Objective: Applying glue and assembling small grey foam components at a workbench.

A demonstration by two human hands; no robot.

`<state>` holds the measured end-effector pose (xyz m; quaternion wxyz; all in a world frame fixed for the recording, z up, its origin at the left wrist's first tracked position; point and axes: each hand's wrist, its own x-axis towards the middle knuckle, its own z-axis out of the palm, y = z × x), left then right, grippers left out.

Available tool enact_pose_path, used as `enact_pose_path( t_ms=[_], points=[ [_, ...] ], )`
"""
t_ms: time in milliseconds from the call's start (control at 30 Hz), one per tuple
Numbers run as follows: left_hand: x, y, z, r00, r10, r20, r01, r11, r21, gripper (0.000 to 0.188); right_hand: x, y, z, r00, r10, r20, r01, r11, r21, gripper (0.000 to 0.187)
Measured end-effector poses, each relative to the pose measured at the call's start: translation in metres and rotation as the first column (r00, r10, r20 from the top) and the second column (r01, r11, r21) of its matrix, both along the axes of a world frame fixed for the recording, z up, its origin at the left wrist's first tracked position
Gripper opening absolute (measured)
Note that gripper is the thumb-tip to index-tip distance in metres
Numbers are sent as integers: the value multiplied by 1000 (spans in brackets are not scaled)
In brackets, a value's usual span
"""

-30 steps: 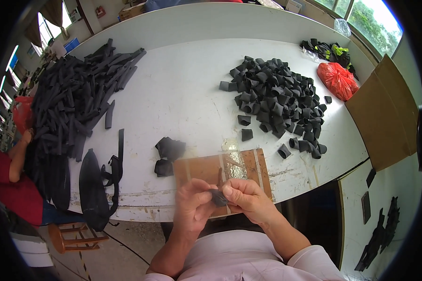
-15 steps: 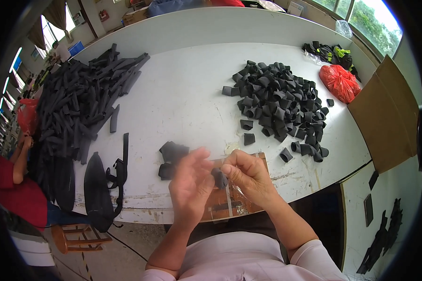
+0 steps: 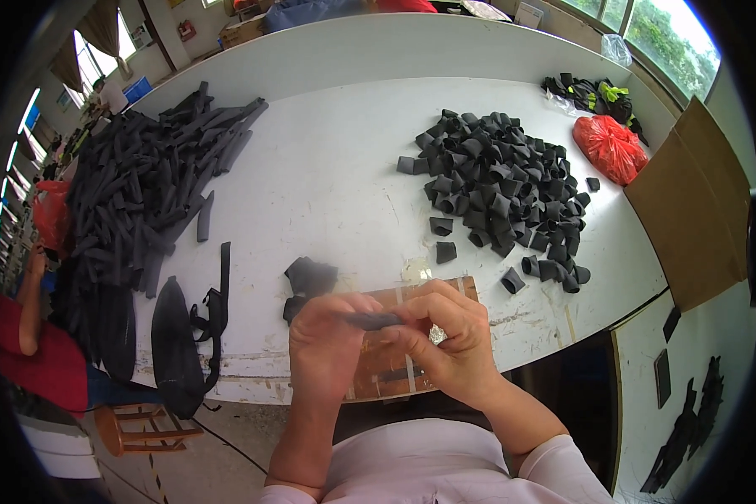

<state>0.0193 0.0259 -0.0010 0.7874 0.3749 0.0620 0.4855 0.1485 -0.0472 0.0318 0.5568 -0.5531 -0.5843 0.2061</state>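
Observation:
Over the table's near edge, a small dark grey fabric piece (image 3: pixel 370 321) is stretched level between my two hands. My right hand (image 3: pixel 454 340) pinches its right end between thumb and fingers. Around the left end, my left hand (image 3: pixel 326 344) is closed, slightly blurred, its fingertips partly hiding the piece. Below both hands lies a brown taped board (image 3: pixel 395 374). Just beyond my left hand sit a few dark fabric pieces (image 3: pixel 311 275), partly covered by it.
Short dark fabric tubes (image 3: pixel 500 172) are heaped at right, long dark strips (image 3: pixel 134 185) at left. Near the left edge lies a black strapped item (image 3: pixel 176 344). A red plastic bag (image 3: pixel 609 147) and cardboard sheet (image 3: pixel 693 206) stand right. Another person (image 3: pixel 38 344) sits at left.
My left hand has closed onto the left end of the fabric piece. The piece, pinched upright by my right hand before, now lies level between both hands.

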Motion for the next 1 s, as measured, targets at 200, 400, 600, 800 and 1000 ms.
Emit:
enact_pose_path(
  t_ms=[200,400,600,800,1000],
  points=[
    [-6,2,-16,997,32,-66,-28,997,70,8,-5,3,-12,990,-93,107,74,983,168,11],
    [-6,-2,9,947,155,-281,-85,966,245,15,-5,1,-23,976,-162,148,130,970,204,12],
    [-11,7,9,855,319,-410,-80,861,502,11,1,-2,2,990,-26,137,23,1000,20,10],
    [-7,10,11,834,390,-391,-91,796,599,8,7,5,1,985,-15,174,0,996,89,9],
    [-2,7,6,868,313,-385,-89,862,499,8,1,5,-17,972,-94,218,55,982,178,7]
  ],
)
